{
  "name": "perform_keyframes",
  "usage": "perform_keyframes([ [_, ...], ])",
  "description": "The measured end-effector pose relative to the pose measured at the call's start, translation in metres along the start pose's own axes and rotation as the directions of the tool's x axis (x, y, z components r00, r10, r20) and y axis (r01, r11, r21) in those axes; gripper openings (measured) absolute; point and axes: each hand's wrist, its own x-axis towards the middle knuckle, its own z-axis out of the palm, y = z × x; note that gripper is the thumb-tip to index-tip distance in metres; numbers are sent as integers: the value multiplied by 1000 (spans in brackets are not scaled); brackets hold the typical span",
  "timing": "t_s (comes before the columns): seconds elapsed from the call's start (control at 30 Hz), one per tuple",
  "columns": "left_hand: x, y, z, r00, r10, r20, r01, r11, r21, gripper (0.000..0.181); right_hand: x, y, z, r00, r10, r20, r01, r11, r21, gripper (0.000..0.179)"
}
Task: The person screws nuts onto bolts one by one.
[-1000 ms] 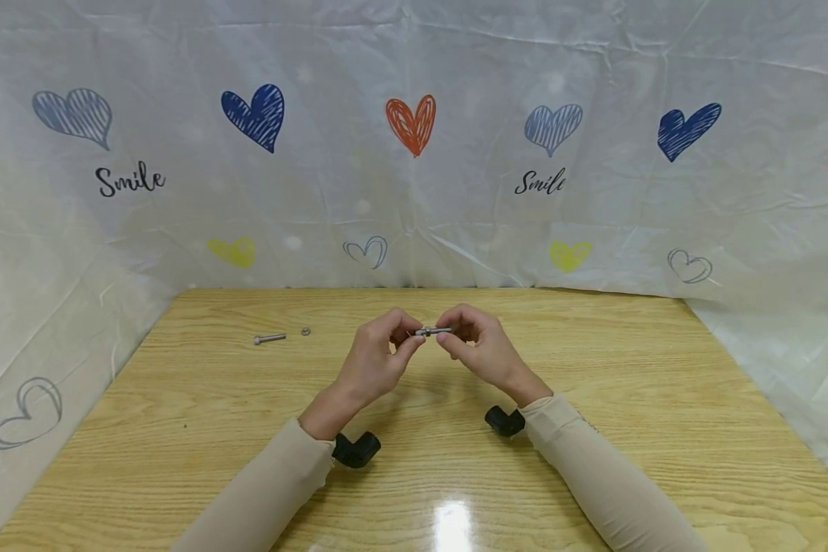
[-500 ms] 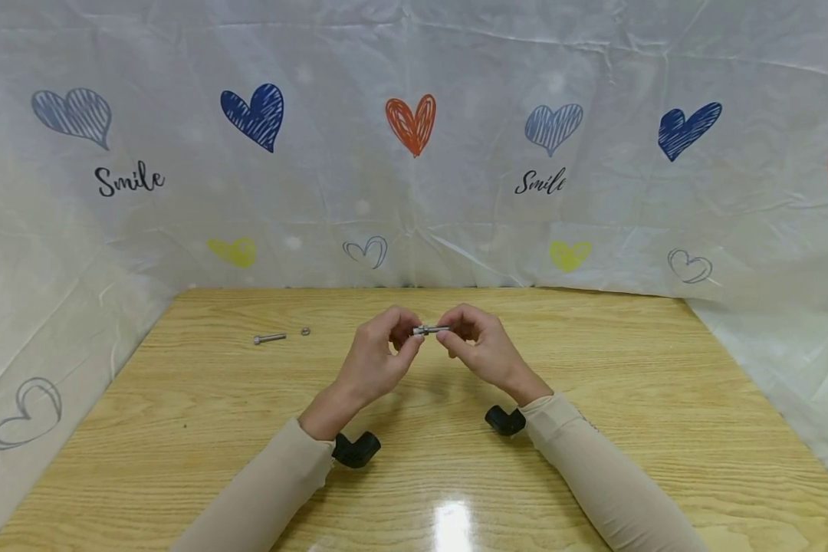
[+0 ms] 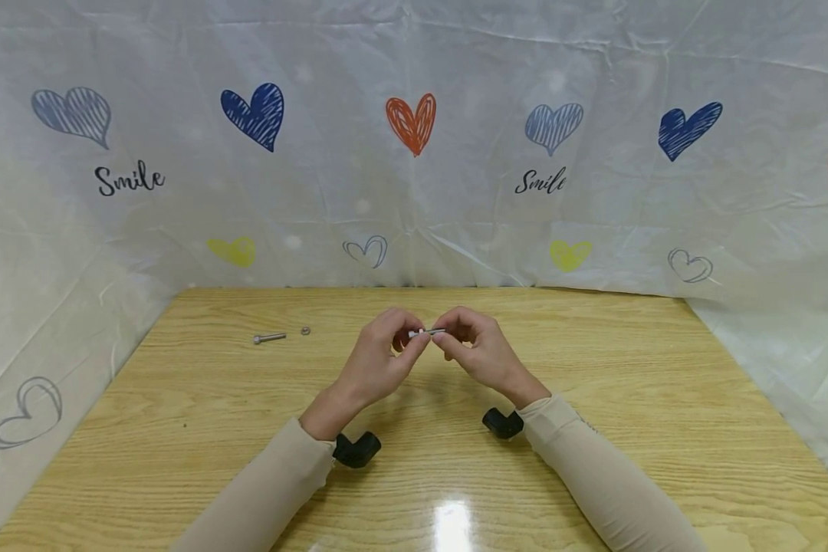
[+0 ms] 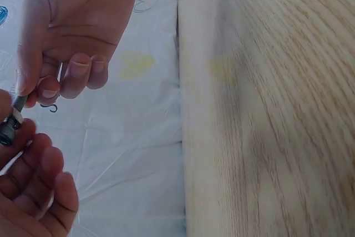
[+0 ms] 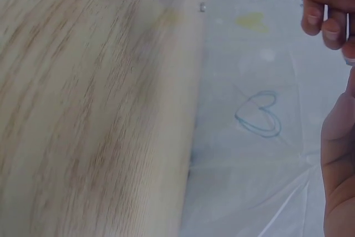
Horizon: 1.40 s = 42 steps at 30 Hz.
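Above the table, my left hand (image 3: pixel 379 353) pinches a small metal nut (image 4: pixel 15 116) between thumb and fingertip. The nut sits on the shank of a silver bolt (image 4: pixel 6 135), near its head. From the other side my right hand (image 3: pixel 479 349) pinches the threaded end of that bolt. In the left wrist view the bolt's head points away from the right hand, at the left edge. The right wrist view hardly shows the bolt; both hands are cut off there. A second bolt (image 3: pixel 270 338) lies on the table to the left, and beside it a loose nut (image 3: pixel 306 331).
The wooden table (image 3: pixel 593 368) runs back to a white cloth (image 3: pixel 455 215) printed with hearts and "Smile". Black curved pieces stick out from both wrists, the left one (image 3: pixel 357 450) and the right one (image 3: pixel 502 422), low over the table.
My left thumb and fingertip have shifted from the bolt's head onto the nut, leaving the head showing. My right hand has come slightly closer to the left. The loose bolt and nut stay put.
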Motion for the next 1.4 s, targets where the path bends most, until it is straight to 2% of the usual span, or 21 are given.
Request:
perform_keyframes([
  [0.2, 0, 0, 0, 999, -45, 3, 45, 999, 5, 10, 0, -1, 0, 1000, 14, 3, -14, 1000, -1, 6],
  [0.4, 1, 1, -2, 1000, 1, 6, -1, 1000, 6, 22, -1, -1, 0, 1000, 14, -9, -14, 1000, -13, 6],
  [0.53, 2, 1, -2, 1000, 19, 15, -19, 999, 28, 17, -1, 0, 0, 1000, 8, -8, -9, 1000, -13, 6],
  [0.67, 1, 1, -1, 1000, -7, 22, 6, 999, 31, 6, -1, 1, 0, 1000, 1, -11, -1, 1000, -16, 6],
  [0.9, 1, 0, -1, 999, -48, 6, 48, 999, 23, 9, -1, 0, -1, 1000, 6, -10, -6, 1000, -18, 7],
  [1.1, 1, 1, -2, 1000, -7, 2, 7, 1000, 8, 22, -1, 0, 0, 1000, 9, -23, -9, 1000, -21, 7],
  [1.27, 1, 0, -1, 1000, 17, 9, -18, 999, 31, 17, 0, 0, 0, 1000, 7, -22, -7, 1000, -23, 7],
  [1.4, 0, 0, 0, 1000, -3, 14, 3, 1000, 21, 8, 0, 0, 0, 1000, 5, -25, -6, 1000, -17, 6],
])
